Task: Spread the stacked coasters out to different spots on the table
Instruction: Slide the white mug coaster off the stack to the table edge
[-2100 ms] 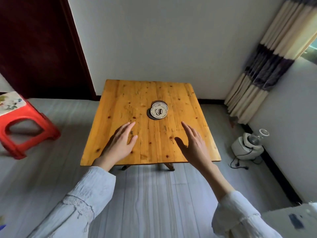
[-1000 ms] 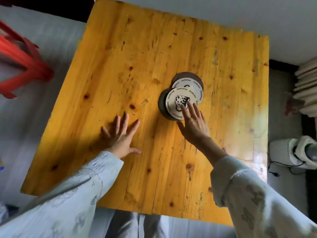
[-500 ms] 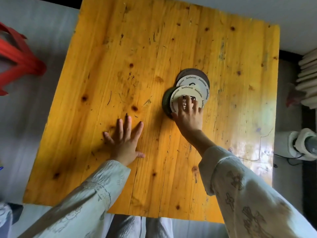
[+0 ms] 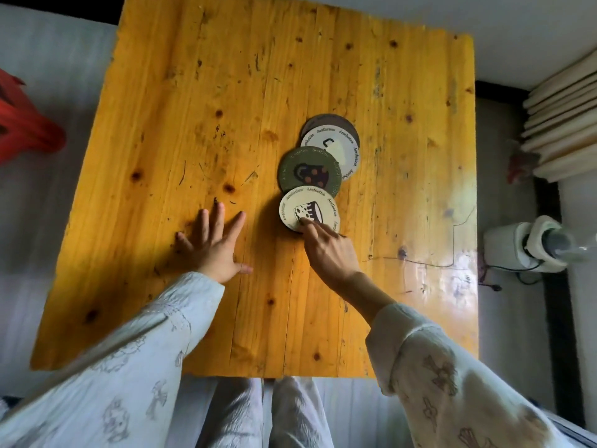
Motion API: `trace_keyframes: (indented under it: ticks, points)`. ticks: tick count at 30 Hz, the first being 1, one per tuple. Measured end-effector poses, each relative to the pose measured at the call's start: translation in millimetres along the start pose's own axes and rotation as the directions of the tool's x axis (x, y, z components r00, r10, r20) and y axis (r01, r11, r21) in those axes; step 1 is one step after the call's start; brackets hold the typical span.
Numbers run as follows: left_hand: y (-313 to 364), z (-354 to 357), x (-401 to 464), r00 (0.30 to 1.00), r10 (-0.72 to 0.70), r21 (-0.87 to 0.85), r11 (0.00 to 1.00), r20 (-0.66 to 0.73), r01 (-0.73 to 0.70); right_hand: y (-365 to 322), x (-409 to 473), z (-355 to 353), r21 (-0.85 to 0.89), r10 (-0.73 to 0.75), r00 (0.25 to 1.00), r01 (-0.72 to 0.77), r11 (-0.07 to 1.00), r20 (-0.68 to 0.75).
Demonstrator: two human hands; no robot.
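Observation:
Several round coasters lie fanned in an overlapping line on the wooden table [image 4: 193,92]. A dark brown coaster [image 4: 326,121] is farthest from me. After it come a white coaster [image 4: 336,147], a green coaster [image 4: 307,169] with a mug picture, and nearest me a cream coaster [image 4: 308,205] with a mug drawing. My right hand [image 4: 329,250] has its fingertips on the near edge of the cream coaster, which still overlaps the green one. My left hand [image 4: 213,247] rests flat on the table to the left, fingers spread, holding nothing.
A red stool [image 4: 26,130] stands on the floor to the left of the table. On the floor at the right are a white appliance [image 4: 529,244] with a cable and the curtain folds [image 4: 562,124]. My legs show below the table's near edge.
My right hand has drawn the cream coaster toward me off the stack, uncovering the green coaster beneath. My left hand has stayed flat in place.

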State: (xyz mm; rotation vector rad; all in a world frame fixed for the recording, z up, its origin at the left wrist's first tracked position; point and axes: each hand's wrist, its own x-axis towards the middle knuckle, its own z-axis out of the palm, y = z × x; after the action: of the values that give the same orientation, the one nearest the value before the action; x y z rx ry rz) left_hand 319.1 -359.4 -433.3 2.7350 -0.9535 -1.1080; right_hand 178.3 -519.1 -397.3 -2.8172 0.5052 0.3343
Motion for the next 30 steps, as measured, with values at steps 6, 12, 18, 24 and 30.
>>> trace_keyframes:
  ticks: [6, 12, 18, 24, 30]
  points:
    - [11, 34, -54, 0.999, -0.003, -0.092, 0.996, 0.033, 0.006, -19, -70, 20, -0.026, -0.185, 0.982, 0.186, 0.982, 0.028]
    - [24, 68, -100, 0.999, -0.024, -0.211, 0.977, 0.036, 0.031, -27, -116, 49, 0.011, -0.258, 0.966, 0.258, 0.966, -0.032]
    - [42, 73, -109, 0.988, -0.075, -0.286, 0.958, -0.133, 0.034, -25, -122, 56, 0.251, -0.150, 0.986, 0.127, 0.959, 0.073]
    - [61, 64, -90, 0.980, 0.079, -0.316, 0.939, -0.184, -0.135, -5, -120, 47, 0.656, 0.507, 0.852, -0.458, 0.600, 0.131]
    - [73, 70, -83, 0.986, 0.091, -0.322, 0.937, -0.143, -0.133, -12, -112, 44, 0.656, 0.486, 0.773, -0.618, 0.432, 0.408]
